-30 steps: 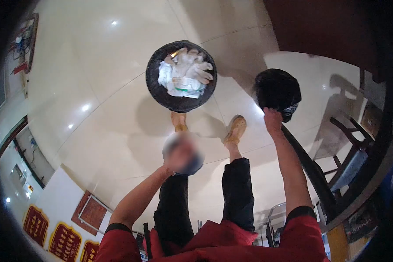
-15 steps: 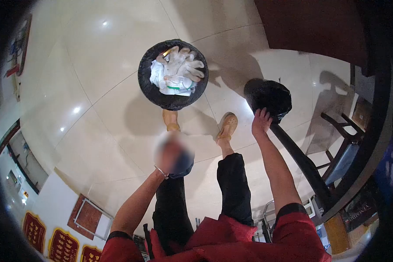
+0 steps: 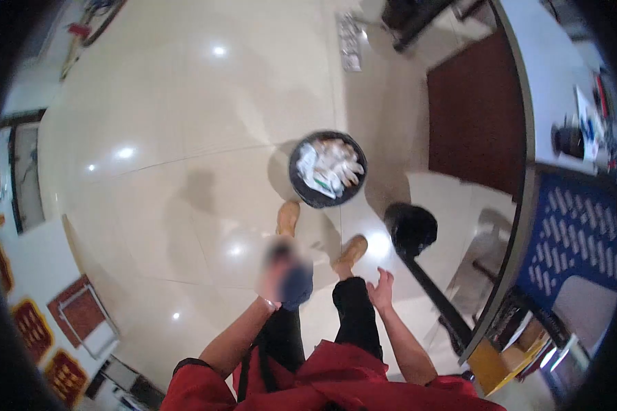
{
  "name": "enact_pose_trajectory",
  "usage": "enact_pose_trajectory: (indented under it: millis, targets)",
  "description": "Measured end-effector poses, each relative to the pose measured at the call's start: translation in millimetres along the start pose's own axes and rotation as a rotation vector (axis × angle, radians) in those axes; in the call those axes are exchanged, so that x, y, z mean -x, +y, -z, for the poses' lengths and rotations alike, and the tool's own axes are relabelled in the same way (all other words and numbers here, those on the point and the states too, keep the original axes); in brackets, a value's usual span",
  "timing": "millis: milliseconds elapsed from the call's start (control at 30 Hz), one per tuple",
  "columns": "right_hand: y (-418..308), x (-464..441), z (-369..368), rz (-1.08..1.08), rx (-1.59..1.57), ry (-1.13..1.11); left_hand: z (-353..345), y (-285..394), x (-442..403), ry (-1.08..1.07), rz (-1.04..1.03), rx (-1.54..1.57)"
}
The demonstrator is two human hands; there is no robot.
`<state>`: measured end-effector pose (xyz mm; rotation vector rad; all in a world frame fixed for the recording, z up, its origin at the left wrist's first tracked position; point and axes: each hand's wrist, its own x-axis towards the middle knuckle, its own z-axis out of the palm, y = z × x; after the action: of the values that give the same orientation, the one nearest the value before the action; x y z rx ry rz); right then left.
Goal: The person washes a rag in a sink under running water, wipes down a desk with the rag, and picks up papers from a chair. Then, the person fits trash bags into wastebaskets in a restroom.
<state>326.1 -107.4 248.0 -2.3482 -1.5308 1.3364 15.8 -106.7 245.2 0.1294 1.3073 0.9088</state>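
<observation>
In the head view, my left hand [image 3: 273, 282] is partly smeared by a blur, closed around a dark blue bundle that looks like cloth [image 3: 298, 286]. My right hand [image 3: 381, 289] hangs over the floor with fingers apart and holds nothing. Beyond and to the right of it stands a small black bag-lined bin [image 3: 416, 229], apart from the hand; its inside is too dark to make out. Past my feet sits a round black bin [image 3: 295, 179], heaped with off-white work gloves [image 3: 339, 163] and crumpled white paper or wrapping [image 3: 310, 164].
My tan clogs [image 3: 352, 252] stand on glossy tiles. At right, a desk [image 3: 552, 65] with a brown panel [image 3: 476, 113] carries a dark round object [image 3: 567, 140]. A dark rail [image 3: 433, 291] runs near the small bin. Red plaques [image 3: 31, 329] are at left.
My right hand has come off the black bag-lined bin and drawn back towards me. My left hand keeps the blue bundle. The view has shifted, showing the bins smaller and the desk more fully.
</observation>
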Motion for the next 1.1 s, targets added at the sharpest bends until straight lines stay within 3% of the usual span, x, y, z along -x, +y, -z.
enact_pose_trajectory:
  millis: [100,133,200,267,300,367,400,433,467,533,600,633,733,867,933,1000,1033,1100]
  targets:
    - [-36,9,26,-0.040,-0.114,-0.080,39,15,28,0.028,-0.126,0.153]
    - [-41,10,34,-0.043,-0.119,-0.097,31,52,52,0.064,-0.207,-0.014]
    - [-44,16,48,0.178,0.225,-0.027,41,93,83,0.141,-0.322,-0.152]
    - [-46,18,60,0.114,0.154,-0.047,71,117,110,0.169,-0.384,-0.128]
    - [-11,5,54,0.027,0.247,-0.123,84,135,123,0.189,-0.420,-0.115]
    - [-4,-12,66,0.085,0.575,-0.262,102,176,152,0.206,-0.470,-0.064]
    - [-40,-10,74,-0.051,0.453,-0.277,113,194,165,0.222,-0.506,-0.039]
    - [-85,-5,84,-0.186,0.334,-0.275,126,205,174,0.187,-0.482,0.327]
    - [-132,6,89,-0.464,-0.005,-0.190,138,216,186,0.130,-0.453,0.686]
    - [-198,-8,89,-0.450,-0.014,-0.186,166,239,202,0.188,-0.521,0.760]
    - [-276,-26,81,-0.400,-0.039,-0.147,217,248,207,0.114,-0.674,0.799]
    - [-298,-39,77,-0.325,0.081,-0.137,224,260,212,0.191,-0.604,1.005]
    - [-345,-94,63,-0.194,0.241,-0.139,228,310,250,0.193,-0.728,1.059]
    - [-492,-33,67,-0.086,0.387,-0.229,232,361,251,0.202,-0.677,1.305]
    - [-489,-67,55,0.053,0.409,-0.225,259,371,233,0.002,-0.858,1.188]
    - [-481,-123,36,0.401,0.677,-0.194,303,378,208,-0.074,-0.826,1.256]
    - [-536,-92,33,0.174,0.476,-0.292,312,398,210,-0.016,-0.826,1.249]
    - [-574,-119,9,0.139,0.396,-0.309,338,426,200,0.049,-0.821,1.245]
